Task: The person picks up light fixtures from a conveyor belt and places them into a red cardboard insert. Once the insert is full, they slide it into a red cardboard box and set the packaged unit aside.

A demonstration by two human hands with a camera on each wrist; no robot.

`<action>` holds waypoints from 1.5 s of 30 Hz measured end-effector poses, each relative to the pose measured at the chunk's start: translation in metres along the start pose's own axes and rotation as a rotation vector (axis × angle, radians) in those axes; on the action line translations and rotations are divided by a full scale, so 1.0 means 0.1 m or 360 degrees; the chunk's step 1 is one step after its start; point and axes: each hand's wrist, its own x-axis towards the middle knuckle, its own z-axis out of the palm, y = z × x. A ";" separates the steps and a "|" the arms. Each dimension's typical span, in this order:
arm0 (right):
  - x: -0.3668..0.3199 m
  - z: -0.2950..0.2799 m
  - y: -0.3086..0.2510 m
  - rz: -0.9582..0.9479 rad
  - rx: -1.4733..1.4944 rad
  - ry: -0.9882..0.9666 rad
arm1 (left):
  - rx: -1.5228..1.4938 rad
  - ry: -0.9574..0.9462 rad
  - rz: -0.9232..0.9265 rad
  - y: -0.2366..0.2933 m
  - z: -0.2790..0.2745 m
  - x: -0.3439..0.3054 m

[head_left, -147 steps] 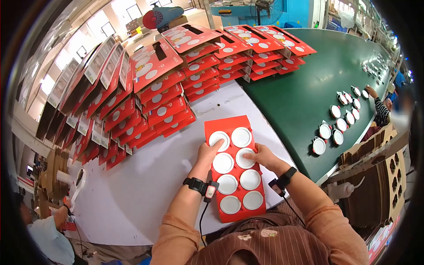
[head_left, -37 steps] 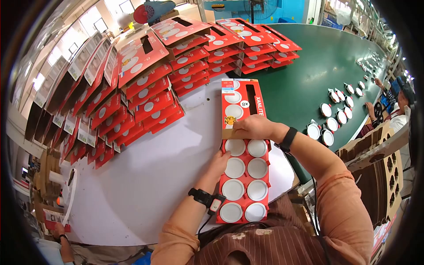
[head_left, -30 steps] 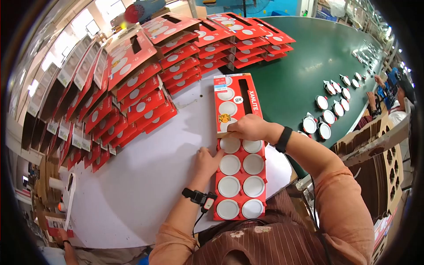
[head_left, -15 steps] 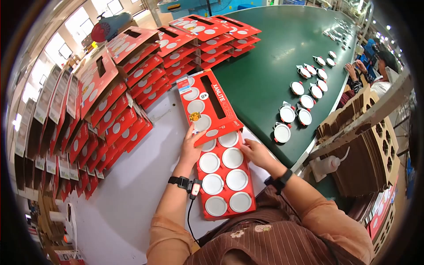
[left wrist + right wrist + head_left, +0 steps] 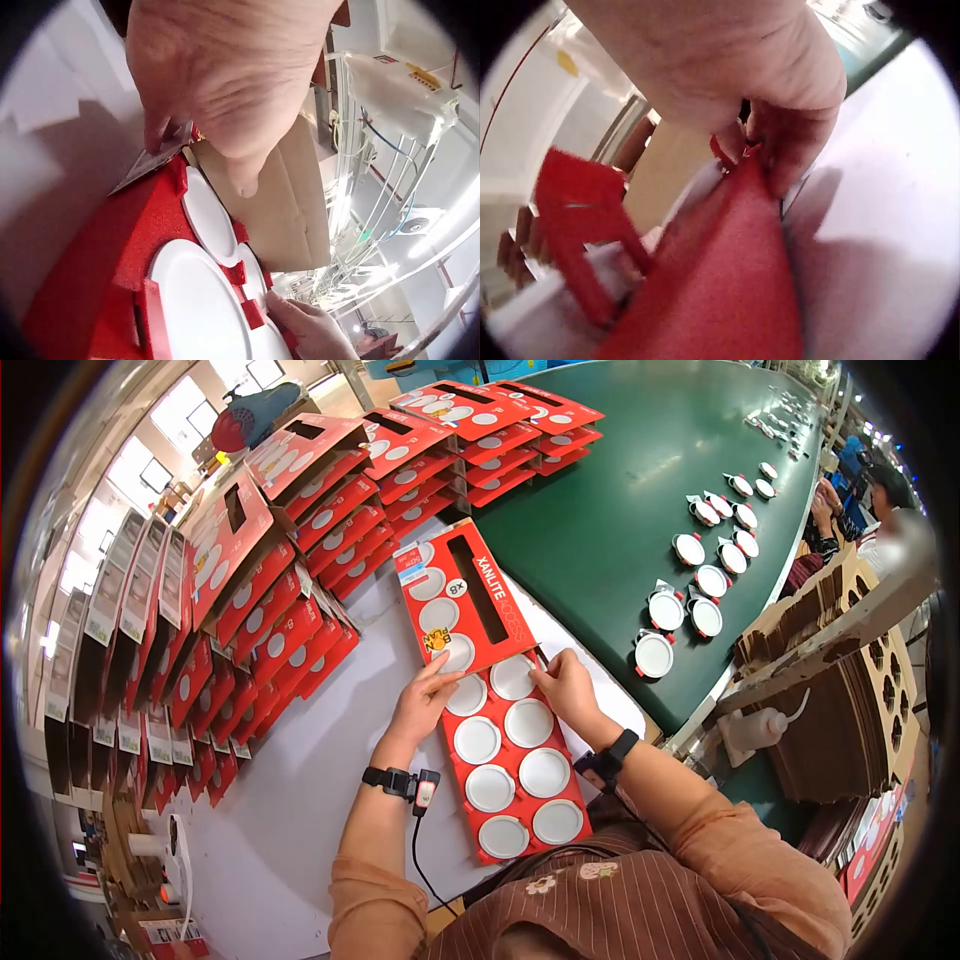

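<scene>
A red tray (image 5: pixel 514 747) with two rows of round white discs (image 5: pixel 545 772) lies in front of the person. Its far end meets a printed red box (image 5: pixel 462 600) with a long dark slot. At the box's near left corner, the left hand (image 5: pixel 422 705) grips it; in the left wrist view that thumb lies on a brown cardboard flap (image 5: pixel 289 202). The right hand (image 5: pixel 567 688) pinches the tray's right edge close to the box's near right corner. In the right wrist view its curled fingertips hold the red edge (image 5: pixel 735 247), partly hidden by the hand.
Stacked red boxes (image 5: pixel 300 630) fill the left and back of the white table (image 5: pixel 290 810). Several loose white discs (image 5: pixel 690 550) stand on the green table (image 5: pixel 600 490). Flat cardboard (image 5: pixel 830 700) and a white bottle (image 5: pixel 757 729) are at the right; another person sits beyond.
The box came in at the tray's far end. Over the last half second its red near flap went out of sight, and the right hand moved up the tray's edge towards the box.
</scene>
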 end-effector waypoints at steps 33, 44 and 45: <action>-0.14 0.24 -0.47 -0.1459 -0.1060 -0.0379 | -0.0168 0.0191 -0.0019 -0.14 0.07 -0.07; 0.23 -0.13 0.12 -0.0707 -0.0101 -0.0190 | -0.0046 0.0190 -0.0040 -0.12 -0.02 -0.13; 0.30 -0.14 0.10 -0.0699 -0.0161 -0.0332 | -0.0088 0.0180 -0.0017 -0.09 -0.01 -0.12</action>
